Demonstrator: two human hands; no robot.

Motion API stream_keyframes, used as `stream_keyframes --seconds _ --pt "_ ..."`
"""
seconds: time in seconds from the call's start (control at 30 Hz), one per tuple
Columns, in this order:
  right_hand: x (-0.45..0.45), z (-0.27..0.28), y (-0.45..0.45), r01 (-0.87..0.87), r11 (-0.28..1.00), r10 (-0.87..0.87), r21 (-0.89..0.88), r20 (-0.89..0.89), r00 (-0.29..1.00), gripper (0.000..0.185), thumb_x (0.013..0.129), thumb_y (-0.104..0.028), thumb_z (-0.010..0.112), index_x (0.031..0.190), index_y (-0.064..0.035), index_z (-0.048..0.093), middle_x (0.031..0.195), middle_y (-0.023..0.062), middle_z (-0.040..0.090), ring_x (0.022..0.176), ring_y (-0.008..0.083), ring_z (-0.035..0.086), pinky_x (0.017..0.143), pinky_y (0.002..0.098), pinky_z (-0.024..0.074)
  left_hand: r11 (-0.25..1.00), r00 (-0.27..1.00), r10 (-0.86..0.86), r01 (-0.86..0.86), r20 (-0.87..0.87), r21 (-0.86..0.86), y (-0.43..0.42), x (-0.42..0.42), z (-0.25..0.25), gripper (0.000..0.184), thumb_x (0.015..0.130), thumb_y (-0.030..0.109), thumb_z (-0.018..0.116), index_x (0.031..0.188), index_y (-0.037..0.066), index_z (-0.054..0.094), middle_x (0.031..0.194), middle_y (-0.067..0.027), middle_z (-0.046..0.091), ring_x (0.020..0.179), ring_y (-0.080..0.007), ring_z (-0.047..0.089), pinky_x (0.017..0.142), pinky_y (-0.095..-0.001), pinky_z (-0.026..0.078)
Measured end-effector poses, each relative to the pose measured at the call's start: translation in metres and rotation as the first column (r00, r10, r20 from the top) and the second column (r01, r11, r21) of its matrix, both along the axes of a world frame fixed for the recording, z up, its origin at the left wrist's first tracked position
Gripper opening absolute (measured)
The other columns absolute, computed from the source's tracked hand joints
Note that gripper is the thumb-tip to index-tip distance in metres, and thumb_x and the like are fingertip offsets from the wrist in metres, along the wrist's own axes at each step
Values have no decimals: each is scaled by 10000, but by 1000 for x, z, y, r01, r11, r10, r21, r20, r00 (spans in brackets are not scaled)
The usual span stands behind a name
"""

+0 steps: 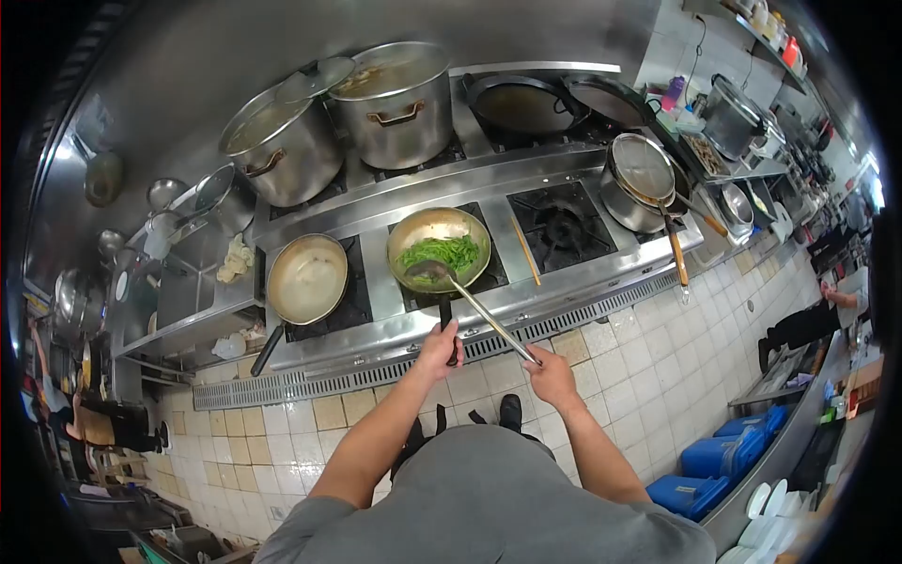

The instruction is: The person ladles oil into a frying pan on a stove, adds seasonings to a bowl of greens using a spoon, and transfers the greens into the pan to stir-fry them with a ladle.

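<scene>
My left hand (439, 351) is closed round the black handle of a frying pan (439, 224), which sits on a burner at the middle of the stove. Chopped green vegetables (457, 252) lie in the pan. In my right hand (552, 376) is the end of a long-handled metal ladle (489, 321); its bowl rests among the greens at the pan's near left side. To the left, a second frying pan (308, 279) stands on another burner, its handle pointing toward me. A thin wooden stick (525, 250) lies on the stove right of the greens.
Two large stockpots (399, 122) stand at the back left, woks (521, 105) at the back right. A strainer (644, 167) rests over a pot on the right, its handle overhanging the front edge. Blue bins (723, 458) and a person (827, 315) are off to the right; another person stands far left.
</scene>
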State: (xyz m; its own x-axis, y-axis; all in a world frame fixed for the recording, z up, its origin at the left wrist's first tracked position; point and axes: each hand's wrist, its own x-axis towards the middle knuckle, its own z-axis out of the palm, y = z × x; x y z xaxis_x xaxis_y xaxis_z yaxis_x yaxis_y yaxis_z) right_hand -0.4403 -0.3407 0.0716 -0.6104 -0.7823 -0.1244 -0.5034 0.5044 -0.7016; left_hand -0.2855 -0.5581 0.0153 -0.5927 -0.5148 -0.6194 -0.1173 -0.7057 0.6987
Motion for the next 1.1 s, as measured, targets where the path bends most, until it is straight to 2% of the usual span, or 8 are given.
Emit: stream_keyframes --seconds 0.2,0.4,0.5,0.67,0.77,0.83,1.03,1.1 --pt "-29 -1 -90 54 998 -48 43 -122 991 376 928 -200 624 1295 -120 610 1062 243 689 1040 442 639 877 527 512 1000 998 22 -20 58 -22 3 6 5 283 1031 385 539 1048 121 439 666 -32 512 448 -165 480 376 -342 387" --pt "-30 -8 -33 5 983 16 181 -115 993 403 923 -164 597 1303 -31 605 1108 291 662 1049 454 631 902 502 513 999 999 17 -15 29 -44 -10 23 7 284 1030 378 541 1052 108 455 638 -36 500 413 -166 455 358 -330 355" --pt "-13 -37 -11 -93 995 92 -42 -21 996 426 938 -199 621 1322 -19 584 1083 280 679 1052 458 634 904 495 520 997 993 50 -42 103 -70 -7 -10 9 301 1035 366 523 1054 74 451 614 -38 486 388 -175 442 343 -343 354" --pt "-60 68 3 -141 989 138 -41 -64 988 394 914 -198 665 1272 -35 642 1129 255 682 1079 421 647 938 436 515 1000 999 -20 21 34 -5 26 16 48 263 1019 336 569 1065 120 428 641 -21 470 449 -162 450 380 -333 366" --pt "-99 125 15 -238 967 232 93 74 970 356 901 -203 674 1234 -76 678 1111 247 689 1052 425 649 923 439 519 986 998 -47 38 51 162 31 39 77 225 1019 344 558 984 133 489 641 -12 498 454 -162 477 388 -328 362" --pt "-105 141 -3 -317 909 350 270 -83 933 303 890 -200 669 1179 -125 717 1094 231 703 1034 409 659 906 437 528 982 999 -34 28 25 185 21 29 67 214 1022 339 551 979 140 484 652 -7 502 447 -158 468 383 -332 363" --pt "-59 39 -47 23 952 100 306 -381 919 420 904 -228 653 1322 -241 623 961 200 713 945 384 689 790 523 548 993 997 -61 65 42 -101 50 31 -3 271 1036 372 538 1007 114 464 646 -18 506 437 -153 474 383 -321 380" --pt "-36 13 -31 20 976 32 216 -233 972 395 917 -234 648 1311 -199 633 1007 204 711 946 399 682 812 517 540 993 998 -55 56 10 -108 46 28 -13 261 1034 370 538 985 124 464 646 -19 504 439 -154 476 381 -321 387"
